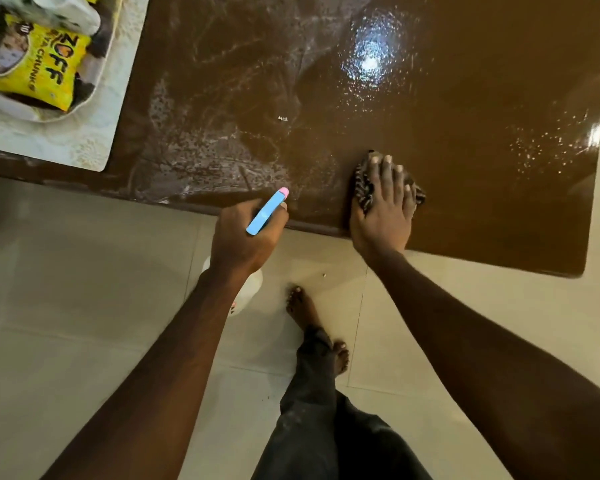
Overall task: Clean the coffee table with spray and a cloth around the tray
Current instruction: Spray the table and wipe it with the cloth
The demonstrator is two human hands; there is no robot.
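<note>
The brown coffee table [465,109] fills the upper frame, wet with spray droplets and smears. My left hand [246,237] grips a spray bottle [266,212] with a blue head and pink nozzle at the table's near edge; its white body hangs below my wrist. My right hand [383,209] lies flat on a dark striped cloth [363,188], pressing it onto the table near the front edge. A white tray [94,69] sits at the far left on a pale mat.
The tray holds a yellow snack packet [39,67] and white items. The pale mat [84,147] reaches the table's left front edge. A small crumb [283,118] lies mid-table. My bare feet [305,306] stand on cream floor tiles below the table.
</note>
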